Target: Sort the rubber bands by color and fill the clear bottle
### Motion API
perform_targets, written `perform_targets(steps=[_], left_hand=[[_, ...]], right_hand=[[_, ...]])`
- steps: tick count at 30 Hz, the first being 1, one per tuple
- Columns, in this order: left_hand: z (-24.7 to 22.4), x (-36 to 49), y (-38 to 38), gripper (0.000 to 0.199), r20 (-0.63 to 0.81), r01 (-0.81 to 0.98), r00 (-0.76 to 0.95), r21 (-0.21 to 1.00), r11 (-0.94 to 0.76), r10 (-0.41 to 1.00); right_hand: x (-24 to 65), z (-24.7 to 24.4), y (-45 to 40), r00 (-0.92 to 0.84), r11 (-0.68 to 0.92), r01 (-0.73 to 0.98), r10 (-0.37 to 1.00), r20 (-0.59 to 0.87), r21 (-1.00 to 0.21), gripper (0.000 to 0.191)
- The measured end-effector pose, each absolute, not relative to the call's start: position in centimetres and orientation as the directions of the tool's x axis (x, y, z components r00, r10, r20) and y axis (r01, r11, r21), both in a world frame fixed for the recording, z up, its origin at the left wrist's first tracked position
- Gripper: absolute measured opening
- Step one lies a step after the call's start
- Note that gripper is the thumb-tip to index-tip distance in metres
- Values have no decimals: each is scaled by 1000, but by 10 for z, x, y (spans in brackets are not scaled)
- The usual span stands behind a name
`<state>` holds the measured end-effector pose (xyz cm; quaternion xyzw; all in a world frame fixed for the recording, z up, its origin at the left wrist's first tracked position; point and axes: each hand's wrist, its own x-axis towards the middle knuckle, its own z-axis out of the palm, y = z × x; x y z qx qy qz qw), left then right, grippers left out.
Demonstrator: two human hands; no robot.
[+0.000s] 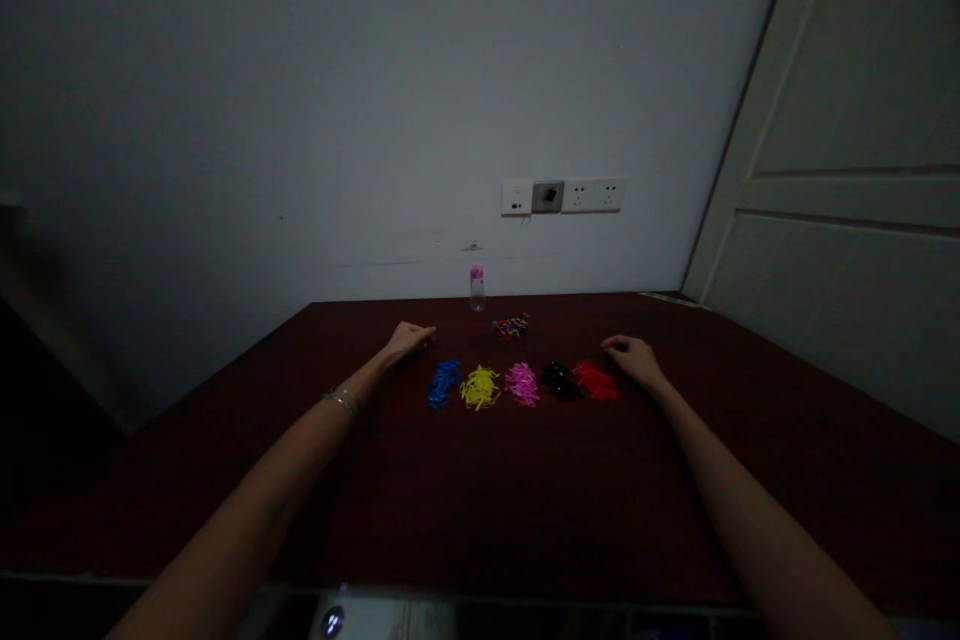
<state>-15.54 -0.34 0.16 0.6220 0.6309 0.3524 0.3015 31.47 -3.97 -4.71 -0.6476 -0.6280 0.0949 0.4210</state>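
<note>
Five piles of small pieces lie in a row on the dark red table: blue (444, 383), yellow (480, 388), pink (522, 384), black (560, 380) and red (596, 380). Behind them is a smaller mixed-colour pile (512, 326). My left hand (411, 337) rests on the table behind and left of the blue pile, fingers closed together; whether they hold anything is too small to see. Beyond the red pile, on its right, my right hand (631, 358) lies with fingers curled together, their contents unclear.
A clear bottle with a pink cap (477, 288) stands near the back edge of the table (525, 500). Sockets (592, 195) are on the wall behind. A pale door (840, 180) is at the right.
</note>
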Motion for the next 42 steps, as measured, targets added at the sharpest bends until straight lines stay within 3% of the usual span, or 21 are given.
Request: perform_targets(steps=[8, 12, 15, 20, 26, 42], left_hand=[[-12, -149, -1, 47, 265, 540, -352, 841, -36, 898], [-15, -150, 0, 48, 256, 536, -379, 844, -14, 889], [-18, -152, 1, 49, 268, 534, -365, 844, -35, 892], [-22, -154, 1, 47, 289, 512, -327, 854, -89, 900], [-25, -155, 4, 43, 303, 437, -347, 889, -133, 888], [-19, -150, -4, 40, 305, 492, -334, 864, -111, 892]], right_hand=[[311, -44, -44, 183, 126, 778, 892, 413, -616, 21], [310, -43, -47, 155, 112, 812, 904, 398, -572, 22], [301, -34, -50, 81, 136, 873, 907, 413, -468, 24], [260, -9, -50, -145, 311, 894, 881, 450, -322, 24], [206, 0, -34, -334, 496, 797, 837, 433, -344, 24], [146, -15, 16, -374, 475, 783, 876, 305, -402, 21]])
